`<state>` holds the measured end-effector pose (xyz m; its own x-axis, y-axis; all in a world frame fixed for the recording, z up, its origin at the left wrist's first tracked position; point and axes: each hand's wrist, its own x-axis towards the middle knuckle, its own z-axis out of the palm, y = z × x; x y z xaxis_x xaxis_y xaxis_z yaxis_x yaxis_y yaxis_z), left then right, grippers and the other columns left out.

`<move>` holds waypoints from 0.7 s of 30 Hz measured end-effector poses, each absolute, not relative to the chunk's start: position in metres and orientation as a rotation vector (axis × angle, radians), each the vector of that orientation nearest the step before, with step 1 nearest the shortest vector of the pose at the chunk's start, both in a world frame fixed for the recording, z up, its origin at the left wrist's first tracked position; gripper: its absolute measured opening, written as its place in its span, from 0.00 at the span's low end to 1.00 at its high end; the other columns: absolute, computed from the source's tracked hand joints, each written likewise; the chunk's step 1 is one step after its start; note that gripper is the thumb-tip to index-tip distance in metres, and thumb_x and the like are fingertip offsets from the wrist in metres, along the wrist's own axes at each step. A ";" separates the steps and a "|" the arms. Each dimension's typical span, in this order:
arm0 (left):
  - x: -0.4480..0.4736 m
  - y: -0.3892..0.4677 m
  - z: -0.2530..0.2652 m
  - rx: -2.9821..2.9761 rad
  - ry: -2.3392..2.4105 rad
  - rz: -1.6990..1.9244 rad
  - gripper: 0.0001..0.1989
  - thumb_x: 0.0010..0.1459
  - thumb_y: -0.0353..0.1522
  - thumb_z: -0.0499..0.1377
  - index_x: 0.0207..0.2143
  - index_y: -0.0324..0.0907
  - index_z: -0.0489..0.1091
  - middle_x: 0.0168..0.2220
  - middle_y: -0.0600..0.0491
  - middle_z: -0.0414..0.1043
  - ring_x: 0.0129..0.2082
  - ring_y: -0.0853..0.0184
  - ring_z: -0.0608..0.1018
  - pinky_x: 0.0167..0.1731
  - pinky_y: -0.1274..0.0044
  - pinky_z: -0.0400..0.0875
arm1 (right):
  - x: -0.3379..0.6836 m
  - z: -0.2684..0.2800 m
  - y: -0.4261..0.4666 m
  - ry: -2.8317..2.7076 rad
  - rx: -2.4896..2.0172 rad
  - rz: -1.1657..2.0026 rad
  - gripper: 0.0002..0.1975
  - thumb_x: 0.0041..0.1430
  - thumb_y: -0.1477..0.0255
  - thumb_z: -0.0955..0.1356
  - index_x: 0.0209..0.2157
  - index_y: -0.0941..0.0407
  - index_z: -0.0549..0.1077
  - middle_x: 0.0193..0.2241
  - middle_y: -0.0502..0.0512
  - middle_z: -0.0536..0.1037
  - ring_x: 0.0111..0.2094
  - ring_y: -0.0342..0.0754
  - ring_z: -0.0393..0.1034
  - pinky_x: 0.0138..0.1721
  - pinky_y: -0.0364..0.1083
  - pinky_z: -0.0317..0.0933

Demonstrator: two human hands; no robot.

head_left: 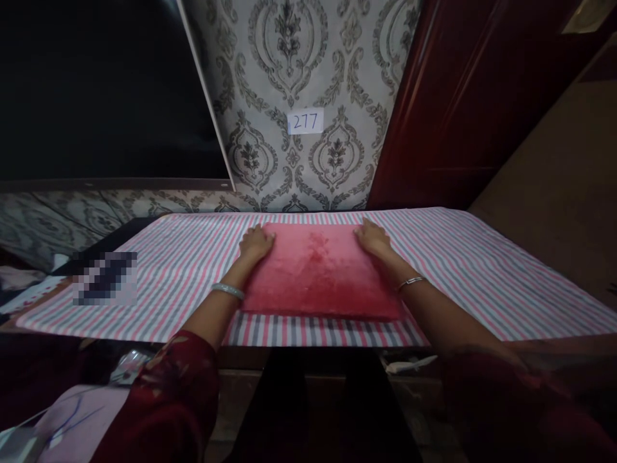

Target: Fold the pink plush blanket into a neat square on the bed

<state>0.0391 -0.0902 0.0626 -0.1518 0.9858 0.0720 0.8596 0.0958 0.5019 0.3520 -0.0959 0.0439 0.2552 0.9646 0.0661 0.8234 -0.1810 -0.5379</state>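
A pink-red rectangle of velvety cloth lies flat, with a darker red patch at its middle and along its near side. I cannot tell whether it is folded or a cushion cover. Its far left corner is in my left hand, fingers curled at the edge and thumb on top. My right hand grips the far right corner in the same way. Beneath the cloth spreads a tablecloth striped in pink, grey and white, which shows on every side of it.
Behind the table rises a patterned wall bearing a paper label marked 277. A large dark screen stands at the left, a dark red door at the right. A blurred-out item lies on the table's left side.
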 end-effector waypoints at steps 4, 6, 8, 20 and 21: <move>0.081 -0.090 0.069 2.364 1.931 0.368 0.32 0.69 0.43 0.47 0.70 0.39 0.54 0.72 0.38 0.52 0.72 0.46 0.54 0.68 0.49 0.44 | 0.307 0.054 -0.103 -2.023 -2.031 0.206 0.29 0.72 0.59 0.56 0.69 0.55 0.60 0.69 0.67 0.60 0.67 0.66 0.54 0.63 0.66 0.51; 0.092 -0.086 0.062 2.417 1.924 0.255 0.31 0.69 0.45 0.47 0.69 0.42 0.58 0.71 0.39 0.54 0.71 0.45 0.54 0.68 0.46 0.39 | 0.293 0.046 -0.104 -2.068 -2.073 0.149 0.29 0.73 0.58 0.55 0.68 0.53 0.61 0.68 0.66 0.61 0.67 0.66 0.53 0.63 0.68 0.49; 0.093 -0.081 0.049 2.417 1.965 0.234 0.30 0.69 0.47 0.46 0.68 0.44 0.60 0.70 0.40 0.57 0.71 0.44 0.55 0.67 0.45 0.38 | 0.289 0.033 -0.103 -2.042 -2.114 0.077 0.29 0.73 0.57 0.54 0.68 0.53 0.62 0.68 0.66 0.61 0.68 0.66 0.53 0.64 0.68 0.46; 0.084 -0.071 0.019 2.409 2.036 0.350 0.32 0.69 0.49 0.45 0.68 0.44 0.60 0.71 0.39 0.56 0.71 0.44 0.55 0.66 0.44 0.42 | 0.294 0.008 -0.098 -1.988 -2.031 -0.068 0.29 0.73 0.58 0.56 0.68 0.54 0.64 0.67 0.66 0.64 0.67 0.65 0.54 0.64 0.65 0.46; 0.084 -0.072 0.019 2.405 2.040 0.355 0.32 0.69 0.49 0.45 0.68 0.44 0.60 0.71 0.39 0.56 0.71 0.44 0.55 0.66 0.44 0.42 | 0.294 0.008 -0.099 -1.991 -2.025 -0.071 0.29 0.73 0.58 0.56 0.68 0.54 0.64 0.67 0.66 0.64 0.67 0.65 0.54 0.64 0.65 0.46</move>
<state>0.0842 -0.0716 0.0192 0.1486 0.9704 0.1903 0.9776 -0.1732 0.1197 0.2943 -0.0991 0.0076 0.0385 0.9694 0.2423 0.9842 0.0052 -0.1772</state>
